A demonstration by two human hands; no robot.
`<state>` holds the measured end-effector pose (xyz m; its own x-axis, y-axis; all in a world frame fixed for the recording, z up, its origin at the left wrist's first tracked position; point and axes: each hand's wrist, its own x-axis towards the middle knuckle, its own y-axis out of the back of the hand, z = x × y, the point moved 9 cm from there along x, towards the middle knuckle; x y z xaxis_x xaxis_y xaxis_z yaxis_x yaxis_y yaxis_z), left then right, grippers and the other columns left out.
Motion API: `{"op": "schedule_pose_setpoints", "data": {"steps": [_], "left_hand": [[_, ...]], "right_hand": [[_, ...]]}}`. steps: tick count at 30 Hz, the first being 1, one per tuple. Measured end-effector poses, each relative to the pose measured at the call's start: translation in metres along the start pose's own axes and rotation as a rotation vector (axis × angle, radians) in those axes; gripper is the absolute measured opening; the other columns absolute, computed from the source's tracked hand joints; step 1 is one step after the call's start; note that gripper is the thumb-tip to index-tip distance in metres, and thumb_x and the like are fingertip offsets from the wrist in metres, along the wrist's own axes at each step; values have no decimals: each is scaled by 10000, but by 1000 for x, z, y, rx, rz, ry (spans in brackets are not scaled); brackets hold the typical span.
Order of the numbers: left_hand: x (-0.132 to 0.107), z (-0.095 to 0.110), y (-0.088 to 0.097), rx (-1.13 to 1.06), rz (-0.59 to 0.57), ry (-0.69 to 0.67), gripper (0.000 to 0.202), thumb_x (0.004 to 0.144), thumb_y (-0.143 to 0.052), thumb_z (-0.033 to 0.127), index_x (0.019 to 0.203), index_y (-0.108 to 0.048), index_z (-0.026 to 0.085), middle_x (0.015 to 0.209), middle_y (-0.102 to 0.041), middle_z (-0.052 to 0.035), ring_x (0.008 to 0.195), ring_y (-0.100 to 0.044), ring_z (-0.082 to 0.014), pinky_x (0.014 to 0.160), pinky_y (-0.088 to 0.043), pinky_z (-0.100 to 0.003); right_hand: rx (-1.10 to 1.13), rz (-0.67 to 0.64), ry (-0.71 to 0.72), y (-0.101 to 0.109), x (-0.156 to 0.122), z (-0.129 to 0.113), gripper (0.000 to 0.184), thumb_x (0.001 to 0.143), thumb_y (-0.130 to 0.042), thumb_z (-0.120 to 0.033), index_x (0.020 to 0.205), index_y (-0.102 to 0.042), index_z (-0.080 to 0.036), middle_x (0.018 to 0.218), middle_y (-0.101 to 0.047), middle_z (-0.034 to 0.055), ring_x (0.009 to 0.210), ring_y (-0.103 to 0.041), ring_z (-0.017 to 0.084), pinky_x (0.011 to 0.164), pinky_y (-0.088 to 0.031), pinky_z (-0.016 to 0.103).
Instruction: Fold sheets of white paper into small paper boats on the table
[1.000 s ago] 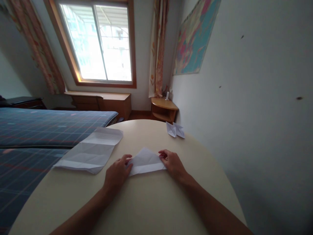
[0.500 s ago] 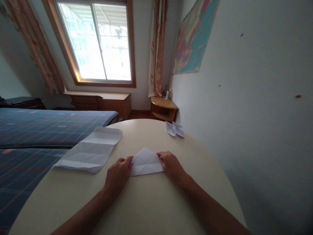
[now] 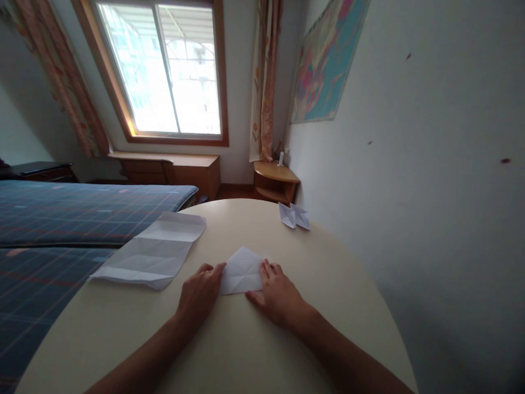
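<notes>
A white sheet of paper (image 3: 243, 271), folded with a pointed top and crease lines across it, lies on the round table in front of me. My left hand (image 3: 202, 290) pinches the paper's left edge between thumb and fingers. My right hand (image 3: 279, 293) rests on the paper's right side. Its fingertips press down on that edge, while the thumb is spread away from them at the bottom edge. The right corner of the paper is hidden under this hand.
A larger creased white paper (image 3: 159, 251) lies at the left of the cream table (image 3: 246, 350). Two small folded paper pieces (image 3: 294, 216) stand near the far right rim. A bed with a plaid cover (image 3: 82, 213) adjoins the left side, and a wall (image 3: 430, 219) is at the right.
My right hand has shifted from pinching the paper's upper right edge to pressing on its right side, with the thumb now lower and spread. The left hand has barely moved.
</notes>
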<state>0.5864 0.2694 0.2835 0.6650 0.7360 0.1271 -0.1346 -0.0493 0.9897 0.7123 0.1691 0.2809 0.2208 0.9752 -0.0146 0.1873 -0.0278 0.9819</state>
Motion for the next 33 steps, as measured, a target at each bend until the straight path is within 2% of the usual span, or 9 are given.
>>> {"op": "schedule_pose_setpoints", "data": {"steps": [5, 8, 12, 17, 25, 28, 33], "left_hand": [[0, 1, -2, -17, 0, -41, 372, 997, -323, 186, 1263, -576, 247, 1042, -697, -84, 931, -681, -197, 687, -516, -277], [-1, 9, 1, -24, -8, -111, 355, 991, -348, 190, 1273, -563, 201, 1047, -711, -102, 1059, -640, -215, 759, -530, -300], [-9, 27, 11, -25, 5, -247, 365, 950, -490, 338, 1244, -577, 139, 1181, -684, -139, 1175, -559, -269, 927, -500, -376], [-14, 31, 15, -37, -5, -285, 479, 895, -564, 425, 1276, -559, 134, 1286, -632, -154, 1171, -554, -286, 965, -487, -402], [-9, 30, 13, -33, -29, -297, 296, 941, -506, 374, 1120, -626, 172, 1285, -636, -135, 1107, -588, -270, 924, -498, -386], [-9, 30, 15, -36, -31, -299, 269, 956, -481, 366, 1063, -637, 175, 1203, -676, -143, 1063, -617, -260, 882, -509, -361], [-9, 27, 15, 31, -25, -272, 291, 987, -415, 355, 1068, -628, 173, 1012, -728, -130, 951, -682, -259, 765, -534, -344]], "right_hand": [[45, -29, 23, 0, 2, 6, 835, 931, -416, -588, 1469, -317, 42, 1536, -295, 236, 1415, -260, 347, 1173, -202, 413], [54, -40, 52, 1, 4, 12, 836, 925, -412, -606, 1479, -319, 13, 1543, -303, 206, 1410, -271, 334, 1171, -213, 402], [61, -45, 122, 5, 5, 15, 814, 917, -451, -587, 1471, -347, 0, 1533, -331, 192, 1395, -299, 316, 1164, -238, 378], [65, -43, 173, 8, 6, 19, 832, 904, -482, -595, 1466, -352, 5, 1535, -315, 210, 1389, -311, 320, 1164, -241, 394], [50, -5, 231, 11, 8, 19, 731, 928, -509, -517, 1440, -402, -7, 1505, -360, 225, 1378, -348, 312, 1153, -272, 408], [60, -6, 220, 12, 8, 19, 723, 922, -524, -510, 1438, -409, -15, 1498, -376, 220, 1385, -341, 306, 1151, -279, 409], [80, -1, 194, 17, 7, 20, 647, 927, -526, -455, 1413, -452, -34, 1471, -433, 199, 1363, -372, 295, 1131, -314, 383]]}}
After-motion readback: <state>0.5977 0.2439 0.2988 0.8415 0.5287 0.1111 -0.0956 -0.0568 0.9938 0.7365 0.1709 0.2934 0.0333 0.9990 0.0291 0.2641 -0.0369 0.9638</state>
